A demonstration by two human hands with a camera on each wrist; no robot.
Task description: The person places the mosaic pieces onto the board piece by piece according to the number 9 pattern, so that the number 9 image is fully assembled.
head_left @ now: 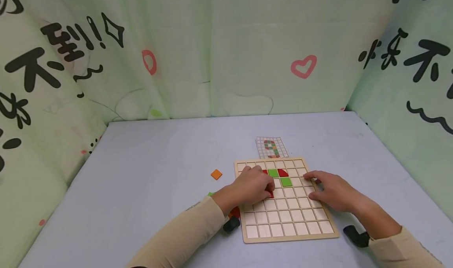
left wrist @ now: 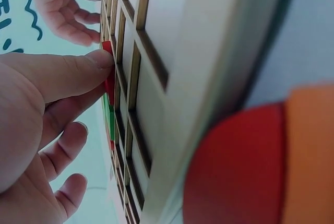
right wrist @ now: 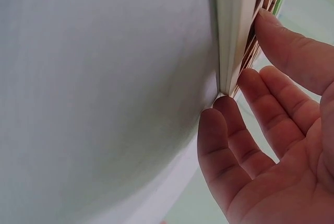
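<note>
A square wooden grid board [head_left: 291, 240] lies on the table. My left hand [head_left: 253, 185] reaches over its left part, thumb and forefinger pinching a red tile [left wrist: 108, 84] at the grid; the hand partly hides this tile in the head view. Above it on the grid sit a green tile [head_left: 273, 173], a rounded red tile [head_left: 282, 173], a second green tile [head_left: 286, 182] and part of another red tile [head_left: 264, 172]. My right hand [head_left: 336, 191] rests at the board's right edge, thumb on the grid and relaxed fingers along the frame.
A printed pattern card [head_left: 262, 144] lies behind the board, its lower end hidden by the frame. An orange tile [head_left: 216, 174] lies left of the board. More loose tiles, among them a red tile [left wrist: 235, 166], lie by its left edge. Printed curtains [head_left: 247, 63] enclose the table.
</note>
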